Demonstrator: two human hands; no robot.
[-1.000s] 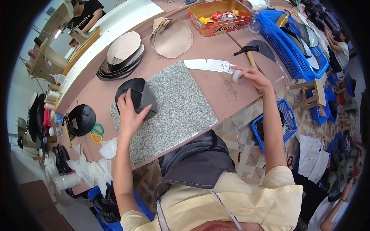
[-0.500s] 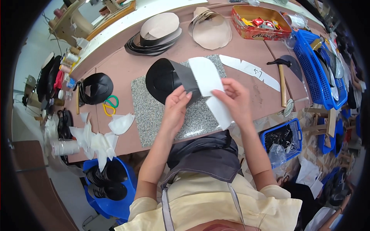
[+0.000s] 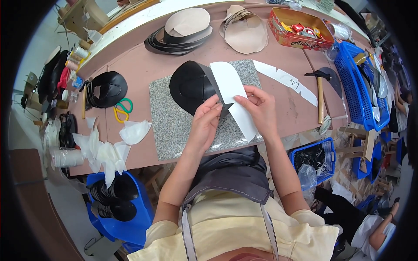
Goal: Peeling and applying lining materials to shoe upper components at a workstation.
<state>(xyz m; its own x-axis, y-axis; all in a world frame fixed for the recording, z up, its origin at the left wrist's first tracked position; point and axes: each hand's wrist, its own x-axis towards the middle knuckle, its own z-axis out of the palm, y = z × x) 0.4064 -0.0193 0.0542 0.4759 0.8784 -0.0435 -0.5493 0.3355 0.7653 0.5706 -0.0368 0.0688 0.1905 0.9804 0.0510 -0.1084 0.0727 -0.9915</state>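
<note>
Over a speckled grey stone slab (image 3: 167,141), my two hands work at a black leather piece (image 3: 188,87) and a curved white sheet piece (image 3: 228,80). My left hand (image 3: 204,124) pinches the black leather near its lower edge, where it meets the white piece. My right hand (image 3: 260,111) grips the middle of the white piece between thumb and fingers. One white lobe stands above that grip and another hangs below it. The white piece overlaps the folded-up edge of the leather. The exact fingertip contact on the left is partly hidden.
Scissors (image 3: 122,111), black leather parts (image 3: 109,89) and white scraps (image 3: 106,152) lie left. Stacked pieces (image 3: 178,37) and a sweets tin (image 3: 300,32) stand behind. A white template (image 3: 285,82), hammer (image 3: 320,98) and blue basket (image 3: 352,87) are right. A blue tub (image 3: 141,204) stands below left.
My right hand has brought the white piece left, so it covers more of the leather's grey underside. My left fingertips have shifted slightly right, closer to the white piece. The view has moved slightly.
</note>
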